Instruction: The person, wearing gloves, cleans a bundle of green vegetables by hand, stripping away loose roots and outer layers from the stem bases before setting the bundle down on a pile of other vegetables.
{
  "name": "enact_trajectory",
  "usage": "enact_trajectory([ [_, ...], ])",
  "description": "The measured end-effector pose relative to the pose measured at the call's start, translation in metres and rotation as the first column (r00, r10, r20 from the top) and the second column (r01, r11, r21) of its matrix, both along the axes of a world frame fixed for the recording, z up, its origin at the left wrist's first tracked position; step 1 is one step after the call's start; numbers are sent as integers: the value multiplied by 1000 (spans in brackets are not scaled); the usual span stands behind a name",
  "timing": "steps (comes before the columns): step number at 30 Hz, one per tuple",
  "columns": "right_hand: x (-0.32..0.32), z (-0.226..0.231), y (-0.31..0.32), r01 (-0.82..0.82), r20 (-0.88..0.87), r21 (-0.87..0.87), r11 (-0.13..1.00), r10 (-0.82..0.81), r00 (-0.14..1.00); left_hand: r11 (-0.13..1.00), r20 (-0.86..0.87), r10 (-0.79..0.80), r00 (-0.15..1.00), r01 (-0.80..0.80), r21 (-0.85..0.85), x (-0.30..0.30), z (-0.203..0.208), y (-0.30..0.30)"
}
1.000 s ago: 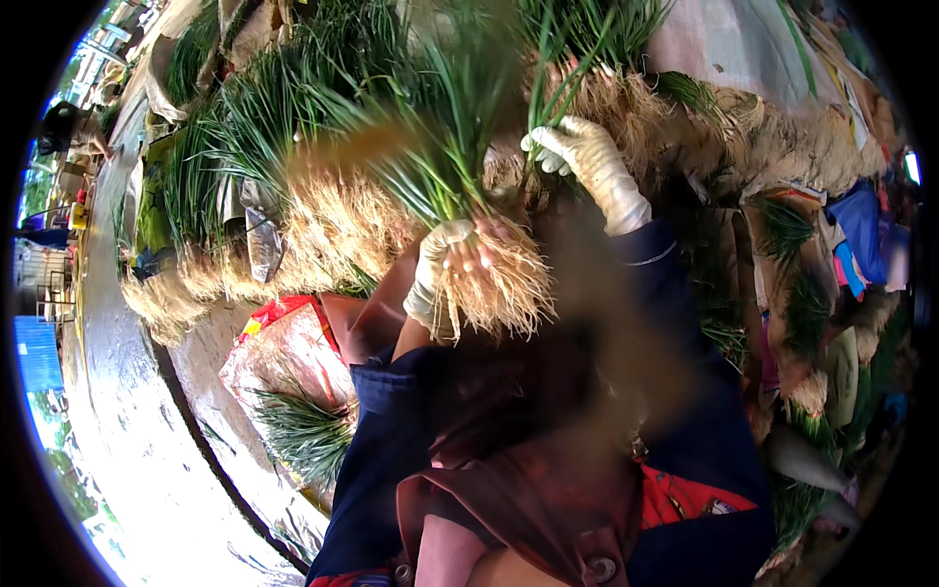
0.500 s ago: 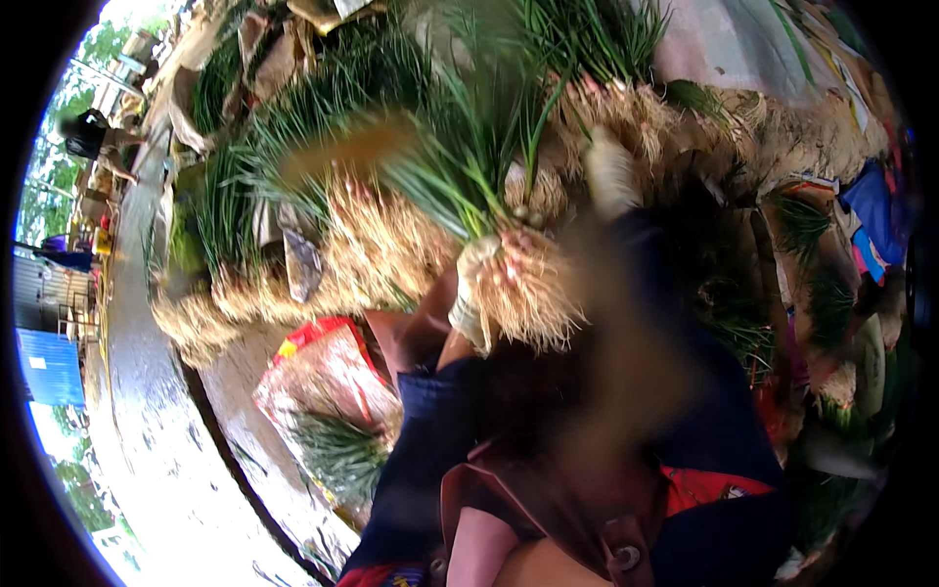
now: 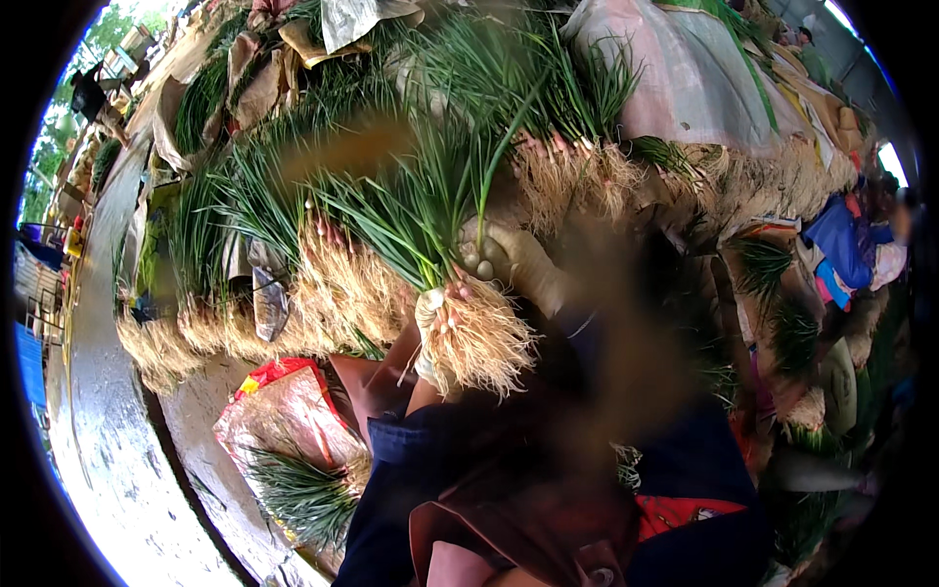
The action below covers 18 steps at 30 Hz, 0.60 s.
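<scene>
A bunch of spring onions [image 3: 476, 328] stands tilted in my left hand [image 3: 427, 328], which wears a pale glove and is closed around the stalks just above the bulbs. Its long pale roots spread toward me, and its green leaves point away to the upper left. My right hand [image 3: 523, 266], also in a pale glove, is at the right side of this bunch. Its fingers are closed at the foot of a spring onion stalk [image 3: 483, 210] with small white bulbs; the fingertips are partly hidden. A brown blur covers part of the right forearm.
Rows of spring onion bunches [image 3: 337, 254] lie ahead and to the left. A red-edged plastic sack [image 3: 293, 411] with green leaves is at the lower left, beside wet pavement [image 3: 108, 430]. Pale sacking [image 3: 675, 78] covers bunches at the far right. A person [image 3: 90, 96] is far left.
My right hand has come in from the right to the held bunch and closed at a stalk. The left hand keeps its hold on the bunch. The view has shifted slightly.
</scene>
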State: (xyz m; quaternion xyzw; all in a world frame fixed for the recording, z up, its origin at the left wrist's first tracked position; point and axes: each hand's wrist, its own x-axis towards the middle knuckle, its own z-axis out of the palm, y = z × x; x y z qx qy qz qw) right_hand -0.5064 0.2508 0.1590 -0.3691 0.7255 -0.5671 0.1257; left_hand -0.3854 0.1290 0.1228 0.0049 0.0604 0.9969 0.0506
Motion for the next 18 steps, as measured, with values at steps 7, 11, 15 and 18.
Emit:
enact_trajectory([
  [7, -77, 54, 25, 578, -227, 541, 611, -556, 799, 998, -21, 55, 998, -54, 44, 3, -1, 2],
  [11, -130, 28, 53, 439, -146, 711, 549, -495, 857, 994, -31, 42, 999, -39, 105, -5, -6, 12],
  [15, -143, 36, 82, 454, 73, 526, 719, -570, 818, 984, -90, -50, 995, 64, 166, -13, 3, 10],
  [18, -106, 31, 99, 459, 545, 75, 885, -422, 724, 991, -46, 136, 990, -135, 26, -6, -14, 7],
])
